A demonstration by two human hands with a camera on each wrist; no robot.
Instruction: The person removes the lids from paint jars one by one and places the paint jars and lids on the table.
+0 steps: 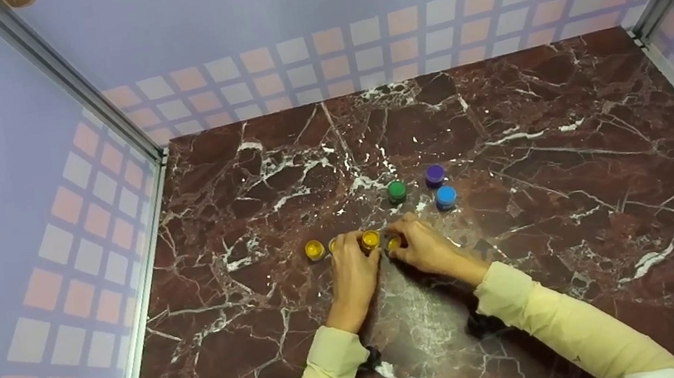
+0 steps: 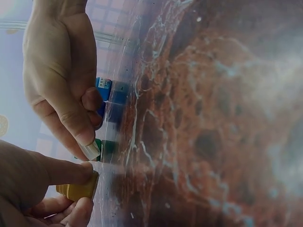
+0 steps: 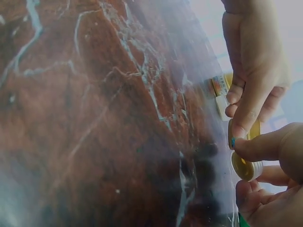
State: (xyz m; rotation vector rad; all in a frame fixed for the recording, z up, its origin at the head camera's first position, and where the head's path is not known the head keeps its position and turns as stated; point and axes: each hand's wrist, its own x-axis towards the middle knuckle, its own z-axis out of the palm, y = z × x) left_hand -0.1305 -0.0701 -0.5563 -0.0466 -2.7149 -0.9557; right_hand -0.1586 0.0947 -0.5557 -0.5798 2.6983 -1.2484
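My left hand [image 1: 354, 274] grips a small yellow paint jar [image 1: 371, 240] between thumb and fingers, close over the marble table. Its yellow body [image 2: 81, 189] shows between the fingertips in the left wrist view. Just right of it, my right hand [image 1: 426, 249] pinches a round lid [image 3: 246, 166] with a pale rim and yellow inside, tilted beside the jar. Another yellow jar [image 1: 315, 250] stands to the left of my left hand. Between them, a small yellow-and-white round piece [image 1: 333, 244] is partly hidden by my left fingers.
Behind my hands stand a green jar [image 1: 396, 192], a purple jar [image 1: 435, 175] and a blue jar [image 1: 446, 197]. The dark red marble table [image 1: 581, 191] is bordered by a patterned back wall [image 1: 309, 11] and side panels with metal edges.
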